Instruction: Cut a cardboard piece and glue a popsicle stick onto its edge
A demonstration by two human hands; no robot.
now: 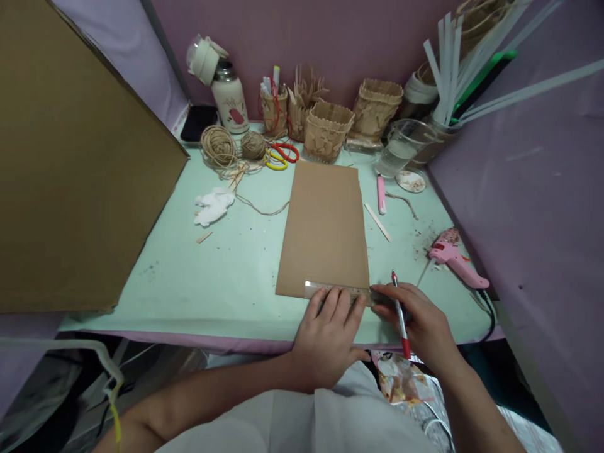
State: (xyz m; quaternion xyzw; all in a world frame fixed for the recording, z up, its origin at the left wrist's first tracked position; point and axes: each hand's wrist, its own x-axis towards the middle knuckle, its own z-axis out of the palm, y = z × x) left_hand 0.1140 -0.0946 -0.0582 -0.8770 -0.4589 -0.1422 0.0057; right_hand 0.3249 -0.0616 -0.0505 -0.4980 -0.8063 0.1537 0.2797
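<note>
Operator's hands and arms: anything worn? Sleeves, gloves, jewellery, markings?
Left hand and right hand: both ungloved, five-fingered, no ring or marking that I can make out. Left forearm and right forearm: no sleeve, watch, band or cable visible. Plain whitish cloth garment on the torso; its sleeve ends aren't in view.

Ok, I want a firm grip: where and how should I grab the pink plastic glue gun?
Take the pink glue gun by its slim handle, probably from the near side with the right hand, once that sets down the red-and-white pen. The handle slants toward you and the right, with the black cord leaving its end.
</note>
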